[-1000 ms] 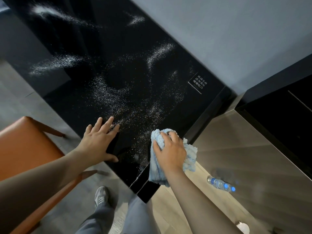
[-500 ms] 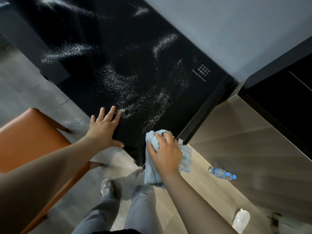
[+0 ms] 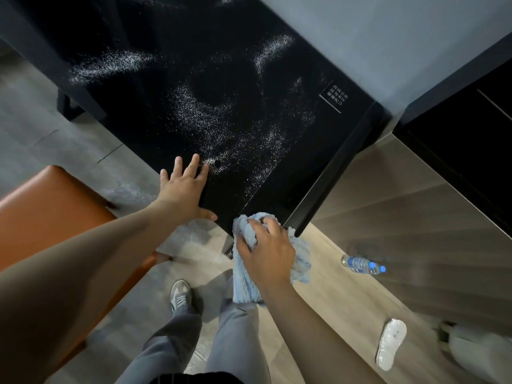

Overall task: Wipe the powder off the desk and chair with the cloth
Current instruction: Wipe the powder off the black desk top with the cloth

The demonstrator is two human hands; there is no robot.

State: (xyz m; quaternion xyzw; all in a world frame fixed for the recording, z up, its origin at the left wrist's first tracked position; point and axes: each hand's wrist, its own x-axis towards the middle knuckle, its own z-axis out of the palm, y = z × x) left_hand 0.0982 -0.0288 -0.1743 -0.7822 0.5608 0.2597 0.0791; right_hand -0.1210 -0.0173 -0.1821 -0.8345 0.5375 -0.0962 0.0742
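Observation:
The glossy black desk [image 3: 155, 29] carries white powder [image 3: 210, 120] in streaks and a broad speckled patch across its middle. My left hand [image 3: 184, 187] lies flat with spread fingers on the desk's near edge, its fingertips at the rim of the powder. My right hand [image 3: 267, 250] grips the fluffy light blue cloth [image 3: 300, 254] at the desk's near corner; part of the cloth hangs down past the edge. The orange chair [image 3: 50, 209] stands at the left, half hidden by my left arm.
A plastic water bottle [image 3: 363, 265] lies on the wooden floor to the right. A white slipper [image 3: 390, 343] and a pale object lie further right and nearer. A dark cabinet [image 3: 476, 134] fills the right side. Powder dusts the floor [image 3: 194, 245] under the desk edge.
My right hand has dragged the cloth back over the desk to its near corner, off the edge. The strip near the corner shows less powder. My left hand stays on the edge.

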